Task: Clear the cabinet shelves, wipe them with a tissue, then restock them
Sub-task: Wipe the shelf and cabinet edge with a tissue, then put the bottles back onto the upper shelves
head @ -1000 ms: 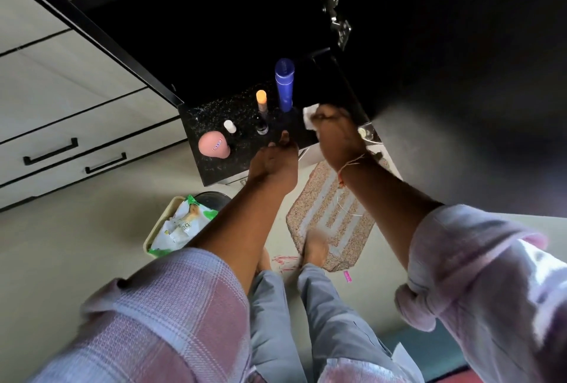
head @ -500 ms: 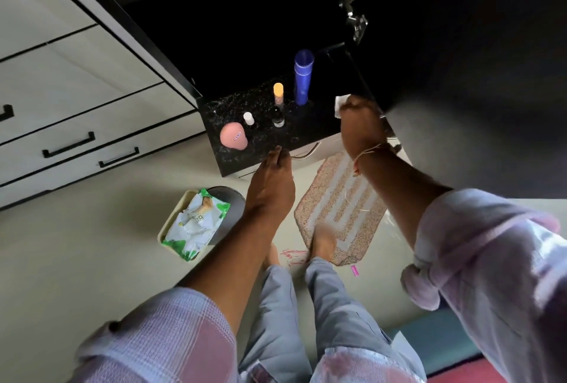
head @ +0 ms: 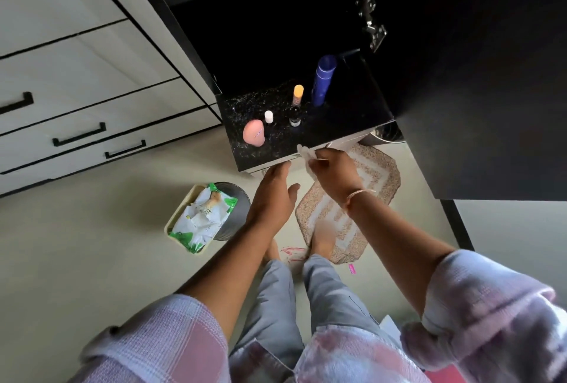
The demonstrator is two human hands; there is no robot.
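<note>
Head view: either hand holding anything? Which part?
The right hand pinches a white tissue by its lower part; the free end sticks up at the shelf front edge. The left hand is open and holds nothing.

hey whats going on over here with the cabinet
A person stands at an open dark cabinet, cleaning. The right hand grips a crumpled white tissue at the front edge of the black speckled shelf. The left hand is open just below that edge, holding nothing. A tall blue tube, an orange-capped bottle and a pink egg-shaped sponge stand on the shelf.
</note>
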